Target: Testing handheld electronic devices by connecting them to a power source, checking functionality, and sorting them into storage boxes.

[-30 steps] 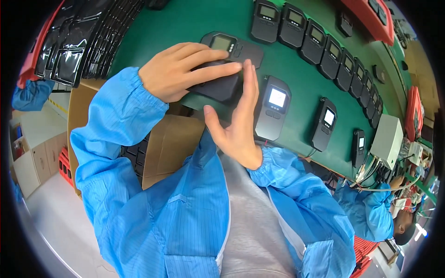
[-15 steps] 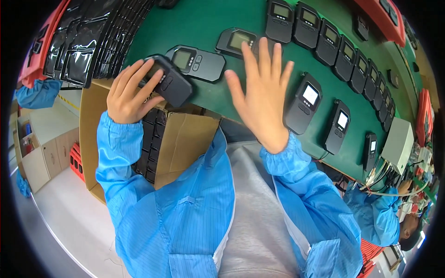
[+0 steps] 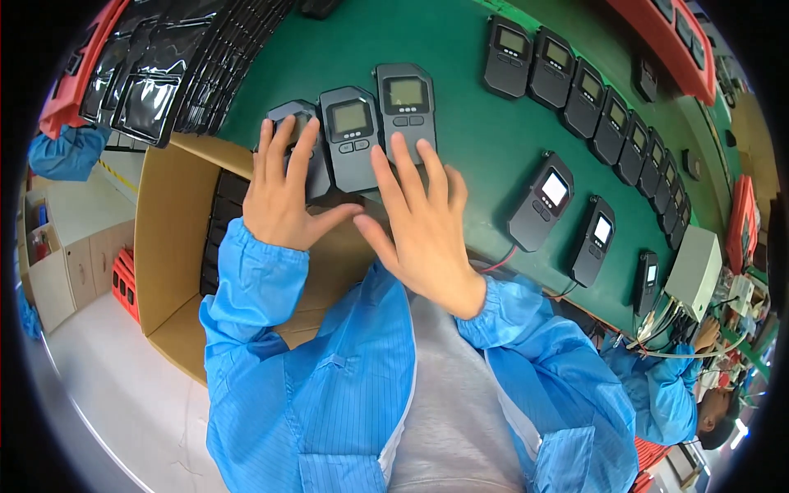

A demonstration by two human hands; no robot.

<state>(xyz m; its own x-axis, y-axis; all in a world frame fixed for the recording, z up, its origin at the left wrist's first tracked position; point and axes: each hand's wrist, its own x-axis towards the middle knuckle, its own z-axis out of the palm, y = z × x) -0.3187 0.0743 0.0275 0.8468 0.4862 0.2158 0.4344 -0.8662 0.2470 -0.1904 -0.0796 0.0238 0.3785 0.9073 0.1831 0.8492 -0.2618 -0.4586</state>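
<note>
Three dark grey handheld devices with small screens and buttons stand side by side near the bench's front edge. My left hand [image 3: 283,193] rests its spread fingers over the leftmost device [image 3: 319,174], hiding much of it. The middle device [image 3: 351,123] lies upright between my hands, its screen unlit. With fingers apart, my right hand [image 3: 427,234] touches the lower end of the right device [image 3: 405,94]. Neither hand is wrapped round anything. My two thumb tips come close together below the devices.
An open cardboard box [image 3: 168,246] with dark items inside stands below the bench edge. Black plastic trays [image 3: 156,82] are stacked at the left. Several similar devices [image 3: 581,97] form a curved row at the right. Lit devices [image 3: 540,201] with cables stand nearer, beside a grey box [image 3: 694,271]. A co-worker's sleeve [image 3: 666,394] shows at right.
The three devices, earlier at different angles and spread apart, now stand upright in a row. The left one has come down from a tilt under my left hand. My right hand has moved left and nearer.
</note>
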